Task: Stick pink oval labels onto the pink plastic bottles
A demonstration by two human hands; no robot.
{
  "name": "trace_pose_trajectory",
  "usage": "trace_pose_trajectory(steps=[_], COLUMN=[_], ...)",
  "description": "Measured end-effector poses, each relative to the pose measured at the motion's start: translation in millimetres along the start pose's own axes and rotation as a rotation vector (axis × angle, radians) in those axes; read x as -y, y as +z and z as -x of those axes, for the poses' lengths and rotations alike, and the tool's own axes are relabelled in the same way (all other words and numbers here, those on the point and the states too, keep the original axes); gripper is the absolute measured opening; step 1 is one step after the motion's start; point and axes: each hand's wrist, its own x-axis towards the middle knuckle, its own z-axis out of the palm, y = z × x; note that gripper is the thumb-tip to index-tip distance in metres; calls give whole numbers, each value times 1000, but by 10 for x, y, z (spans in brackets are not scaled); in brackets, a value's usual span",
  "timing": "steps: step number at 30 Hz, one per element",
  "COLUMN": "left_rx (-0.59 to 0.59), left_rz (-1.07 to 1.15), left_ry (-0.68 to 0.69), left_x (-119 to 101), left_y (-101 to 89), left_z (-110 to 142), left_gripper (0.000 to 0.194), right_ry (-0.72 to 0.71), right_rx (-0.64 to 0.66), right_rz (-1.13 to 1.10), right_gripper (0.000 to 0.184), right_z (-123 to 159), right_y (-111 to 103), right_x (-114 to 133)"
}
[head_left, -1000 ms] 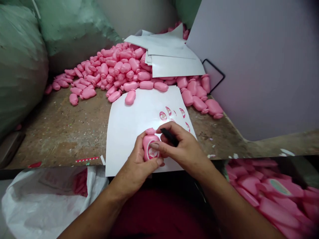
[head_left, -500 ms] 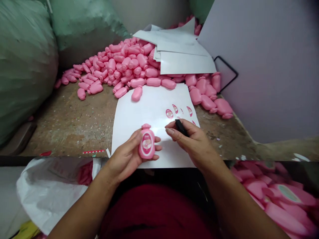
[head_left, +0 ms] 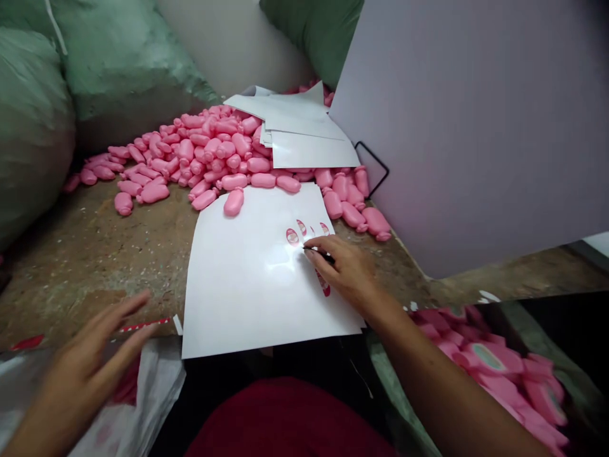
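Note:
My left hand [head_left: 95,362], slightly blurred, is empty with its fingers apart over a white plastic bag [head_left: 157,374] at the table's front edge. My right hand [head_left: 345,263] pinches a small black pointed tool [head_left: 325,255]; its exact kind is unclear. The tool's tip is at a white sticker sheet [head_left: 238,285], close to an oval pink label [head_left: 292,237]. Several other labels sit near and partly under the hand. One pink bottle [head_left: 233,202] lies on the sheet's far edge.
Many pink bottles [head_left: 209,149] are heaped at the back of the worn table [head_left: 157,254]. White sheets [head_left: 309,149] lie across the heap. Green sacks [head_left: 124,70] stand behind, left. A pale panel [head_left: 466,139] rises on the right. Below the table's right side are more pink bottles [head_left: 495,362].
The labelled pink bottle has left my left hand, which has moved left and opened over the bag. My right hand has brought the tool's tip to the label sheet. The view has shifted.

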Motion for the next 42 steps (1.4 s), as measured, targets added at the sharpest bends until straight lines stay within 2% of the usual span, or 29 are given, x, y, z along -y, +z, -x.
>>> trace_pose_trajectory(steps=[1, 4, 6, 8, 11, 20, 26, 28, 30, 33, 35, 36, 38, 40, 42], left_rx=[44, 196, 287, 361, 400, 372, 375, 397, 420, 441, 446, 452, 488, 520, 504], left_rz=[65, 191, 174, 91, -38, -69, -18, -38, -38, 70, 256, 395, 755, 1095, 1281], left_ry=[70, 438, 614, 697, 708, 730, 711, 696, 670, 624, 541, 456, 217, -17, -145], left_x=[-247, -949, -1253, -1400, -1431, -1362, -1362, -1372, -1380, -1389, -1405, -1419, -1453, -1480, -1488], left_y=[179, 750, 1072, 1297, 1452, 1487, 1497, 1488, 1477, 1449, 1402, 1365, 1272, 1169, 1084], left_z=[-126, -491, -669, -779, -840, -828, -839, -845, -854, -863, -857, -849, -823, -785, -730], left_gripper=[37, 36, 34, 33, 36, 38, 37, 38, 39, 34, 30, 29, 32, 38, 42], right_ry=[-21, -65, -86, -96, -115, -208, -161, -108, 3, 245, 312, 287, 134, -26, -55], right_rx=[13, 46, 57, 62, 91, 110, 121, 152, 131, -87, -218, -239, -164, -14, 78], right_rz=[47, 131, 157, 193, 251, 322, 246, 122, -105, -464, -549, -535, -433, -333, -338], right_gripper=[21, 20, 16, 13, 13, 18, 23, 26, 25, 23, 24, 24, 24, 27, 28], right_z=[-25, -78, -95, -103, -111, -153, -141, -172, -230, -305, -283, -241, -101, 65, 190], right_y=[23, 74, 86, 84, 63, 36, 103, 81, 22, -109, -183, -206, -222, -208, -187], right_x=[-23, -94, -125, -137, -135, -162, -182, -189, -189, -142, -57, 1, 133, 256, 333])
